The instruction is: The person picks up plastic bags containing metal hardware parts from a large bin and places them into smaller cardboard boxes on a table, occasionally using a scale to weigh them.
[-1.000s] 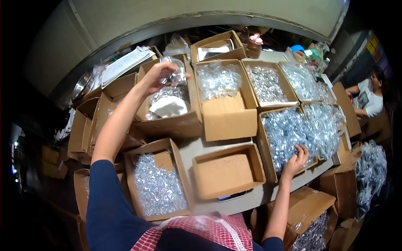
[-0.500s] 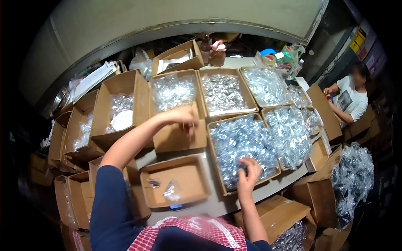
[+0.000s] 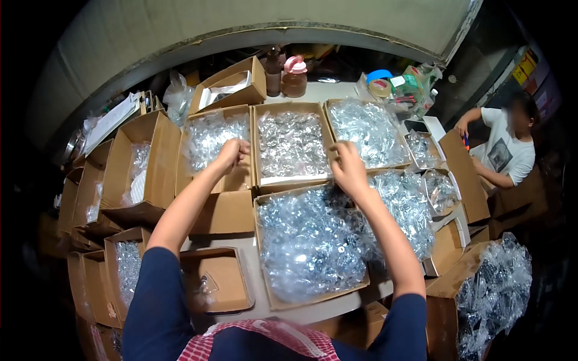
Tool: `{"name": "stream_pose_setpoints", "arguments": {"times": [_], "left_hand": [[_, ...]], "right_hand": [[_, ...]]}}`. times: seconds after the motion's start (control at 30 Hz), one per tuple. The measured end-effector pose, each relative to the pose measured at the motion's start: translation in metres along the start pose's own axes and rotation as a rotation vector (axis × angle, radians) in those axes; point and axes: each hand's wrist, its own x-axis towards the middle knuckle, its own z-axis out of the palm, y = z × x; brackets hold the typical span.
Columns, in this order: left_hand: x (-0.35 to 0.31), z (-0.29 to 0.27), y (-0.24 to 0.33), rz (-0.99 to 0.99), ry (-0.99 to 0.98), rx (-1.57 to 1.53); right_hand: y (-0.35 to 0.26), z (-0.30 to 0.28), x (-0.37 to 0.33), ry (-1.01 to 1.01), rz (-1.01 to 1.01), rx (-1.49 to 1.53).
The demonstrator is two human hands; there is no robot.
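My left hand (image 3: pixel 232 154), its fingers curled together, hovers at the right side of a cardboard box of clear plastic packets (image 3: pixel 208 141). Whether it pinches anything is hidden. With fingers bent down and close together, my right hand (image 3: pixel 348 165) is at the border between a box of small shiny packets (image 3: pixel 292 141) and a box of clear packets (image 3: pixel 364 129); its fingertips' contents cannot be made out. Below my hands lies a wide box heaped with bluish clear packets (image 3: pixel 307 243). A shallow cardboard tray (image 3: pixel 235 283) near my left elbow holds a small clear packet (image 3: pixel 208 284).
More open boxes (image 3: pixel 135 174) line the left side. At the back stand a pink-lidded jar (image 3: pixel 294 78), a brown bottle (image 3: pixel 273 75) and tape rolls (image 3: pixel 379 84). A bulging bag of packets (image 3: pixel 497 295) sits right. Another person (image 3: pixel 506 147) works at far right.
My right hand has left the wide front box and moved up to the back boxes. My left hand has shifted left and slightly up. The whole view has shifted.
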Motion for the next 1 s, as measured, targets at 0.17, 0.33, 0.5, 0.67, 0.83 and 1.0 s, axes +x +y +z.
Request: {"name": "stream_pose_setpoints", "arguments": {"times": [0.17,0.33,0.5,0.67,0.83,1.0], "left_hand": [[-0.087,0.034,0.067,-0.078,-0.227,0.033],[-0.101,0.024,0.062,-0.161,-0.334,-0.102],[-0.098,0.032,0.035,-0.336,-0.499,-0.536],[-0.116,0.092,0.06,-0.372,-0.422,-0.633],[-0.095,0.095,0.039,-0.45,-0.609,-0.846],[-0.126,0.1,0.044,-0.479,-0.614,-0.706]], "right_hand": [[0.071,0.089,0.072,-0.292,-0.29,-0.663],[0.079,0.099,0.096,-0.641,-0.401,-0.963],[0.031,0.018,0.109,-0.565,0.178,-0.185],[0.004,-0.014,0.084,-0.575,0.184,0.704],[0.123,-0.017,0.045,-0.331,0.192,-0.485],[0.157,-0.026,0.03,-0.106,0.4,-0.133]]}}
